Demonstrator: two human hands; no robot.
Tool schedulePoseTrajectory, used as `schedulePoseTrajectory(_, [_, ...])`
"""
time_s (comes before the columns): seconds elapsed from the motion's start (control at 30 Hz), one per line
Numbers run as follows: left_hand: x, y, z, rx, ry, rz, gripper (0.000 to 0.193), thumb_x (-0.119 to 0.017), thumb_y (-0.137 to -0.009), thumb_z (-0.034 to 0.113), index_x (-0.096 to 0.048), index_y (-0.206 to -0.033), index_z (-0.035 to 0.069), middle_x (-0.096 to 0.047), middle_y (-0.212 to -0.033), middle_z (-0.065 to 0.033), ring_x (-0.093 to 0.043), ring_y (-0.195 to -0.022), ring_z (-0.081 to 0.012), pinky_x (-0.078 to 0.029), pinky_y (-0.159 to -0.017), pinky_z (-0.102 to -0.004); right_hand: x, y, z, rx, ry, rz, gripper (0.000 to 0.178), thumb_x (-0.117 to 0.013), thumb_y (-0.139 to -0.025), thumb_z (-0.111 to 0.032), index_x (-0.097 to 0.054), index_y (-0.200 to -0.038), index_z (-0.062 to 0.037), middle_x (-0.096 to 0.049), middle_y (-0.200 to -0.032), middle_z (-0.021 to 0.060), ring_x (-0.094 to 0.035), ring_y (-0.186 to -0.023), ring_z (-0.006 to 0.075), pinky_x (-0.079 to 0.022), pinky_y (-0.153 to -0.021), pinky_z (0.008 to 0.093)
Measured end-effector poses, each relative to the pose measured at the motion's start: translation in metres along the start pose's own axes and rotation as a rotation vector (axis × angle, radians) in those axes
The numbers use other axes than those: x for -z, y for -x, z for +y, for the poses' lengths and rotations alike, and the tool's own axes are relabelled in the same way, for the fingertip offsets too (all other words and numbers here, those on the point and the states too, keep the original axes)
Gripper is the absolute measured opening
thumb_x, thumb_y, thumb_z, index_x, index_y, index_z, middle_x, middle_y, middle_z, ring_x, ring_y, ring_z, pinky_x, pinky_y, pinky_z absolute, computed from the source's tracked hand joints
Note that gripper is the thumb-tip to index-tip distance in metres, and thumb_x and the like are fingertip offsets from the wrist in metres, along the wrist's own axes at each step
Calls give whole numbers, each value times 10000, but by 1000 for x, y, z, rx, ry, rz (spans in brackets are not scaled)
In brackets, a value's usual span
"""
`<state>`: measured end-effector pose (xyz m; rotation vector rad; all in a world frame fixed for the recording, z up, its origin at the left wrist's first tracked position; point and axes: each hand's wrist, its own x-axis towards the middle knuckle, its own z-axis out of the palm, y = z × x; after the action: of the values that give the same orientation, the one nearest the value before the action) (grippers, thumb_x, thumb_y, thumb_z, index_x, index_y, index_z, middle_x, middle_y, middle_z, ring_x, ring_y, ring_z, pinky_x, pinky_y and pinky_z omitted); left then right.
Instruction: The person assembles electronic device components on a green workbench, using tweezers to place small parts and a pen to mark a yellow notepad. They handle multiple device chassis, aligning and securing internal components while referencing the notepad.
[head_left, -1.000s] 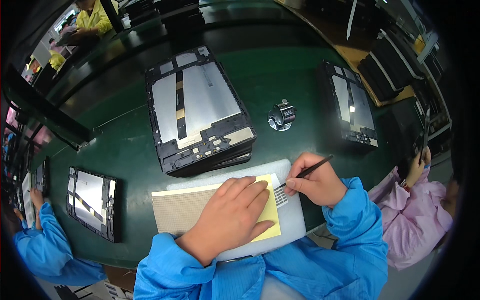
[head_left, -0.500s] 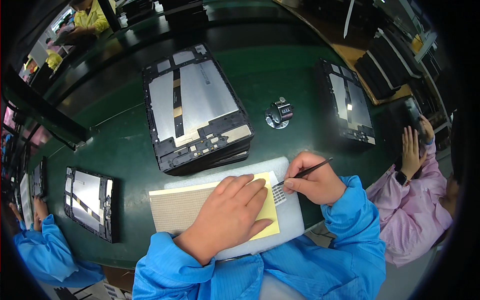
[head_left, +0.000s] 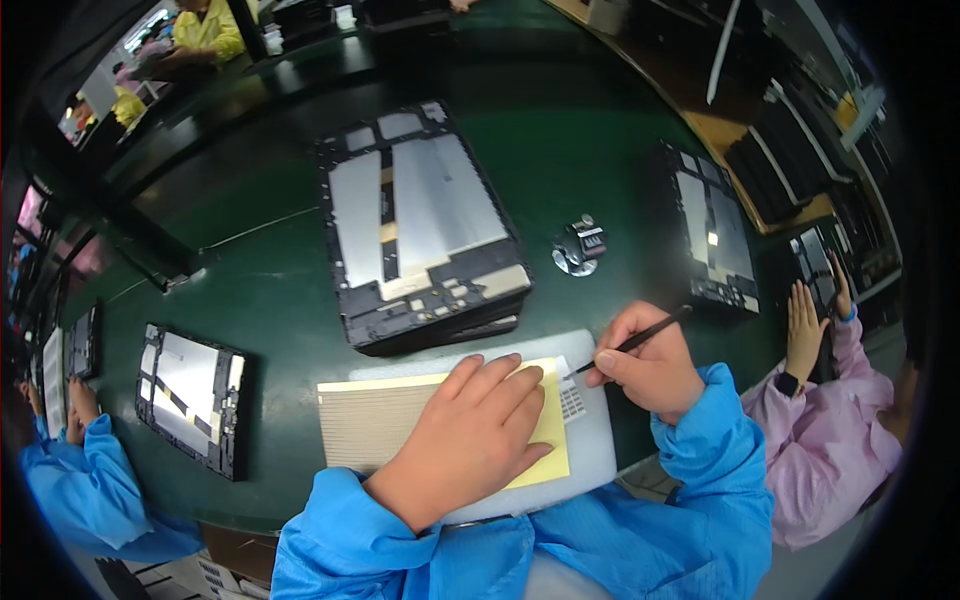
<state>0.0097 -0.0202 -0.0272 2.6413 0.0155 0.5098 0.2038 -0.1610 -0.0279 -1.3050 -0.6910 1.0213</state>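
Your right hand (head_left: 652,365) has its fingers clamped on the slim black tool (head_left: 657,328) at the white label sheet (head_left: 573,404), by the counter's (head_left: 285,300) near edge; if your left hand's (head_left: 462,437) flat, slightly parted fingers lift, the yellow sheet (head_left: 553,462) may slip.

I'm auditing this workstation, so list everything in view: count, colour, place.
Device stacks: two, black and silver, centre and right
Single device: one, black and silver, front left
Metal counter: one, silver, between stacks
Foam pad: one, whitish, near edge
Yellow sheet: one, part brown, on foam pad
Label sheet: one, white, at yellow sheet's right edge
Slim tool: one, black, right hand
Table: one, green, beneath
Dark slabs: several, black, upper right
Other people: at least three, pink right, blue left, yellow upper left
Left hand: one, flat on yellow sheet
Right hand: one, gripping slim tool
Sleeves: two, blue, forearms
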Motion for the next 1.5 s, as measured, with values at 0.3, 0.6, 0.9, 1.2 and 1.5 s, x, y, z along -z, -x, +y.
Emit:
schedulePoseTrajectory(0.3, [27,11,-37,228,-298,480,469,-780,-608,87,-607,-1039,20,-590,-1129,-136,-530,-1100,-366,-395,-936,-517,-78,-68,-38,288,187,-193,120,-666,-829,23,-559,-880,7,-575,-868,68,-597,-796,117,-506,-689,251])
schedulePoseTrajectory(0.6, [20,14,-42,236,-250,505,470,-775,-597,63,-619,-1039,28,-595,-1127,-117,-527,-1114,-352,-374,-955,-513,-78,-74,-30,343,306,-224,113,-665,-835,28,-573,-901,23,-575,-895,79,-602,-823,124,-525,-711,249])
schedulePoseTrajectory(0.9, [24,12,-39,235,-281,492,480,-776,-603,62,-609,-1052,33,-577,-1145,-117,-512,-1133,-353,-373,-955,-513,-79,-74,-33,372,324,-240,103,-664,-839,21,-580,-899,21,-569,-891,75,-594,-811,120,-513,-707,245])
schedulePoseTrajectory(1.2, [21,12,-41,233,-282,487,480,-775,-600,58,-608,-1050,37,-576,-1142,-116,-511,-1130,-353,-372,-955,-512,-77,-77,-36,386,344,-263,106,-676,-834,5,-575,-866,5,-567,-844,69,-559,-764,118,-475,-666,254])
schedulePoseTrajectory(1.5, [21,11,-41,222,-287,495,480,-771,-592,53,-609,-1043,30,-577,-1127,-116,-512,-1113,-352,-382,-939,-503,-74,-79,-37,388,382,-284,114,-685,-825,-5,-575,-855,-7,-560,-832,67,-542,-739,128,-453,-649,263])
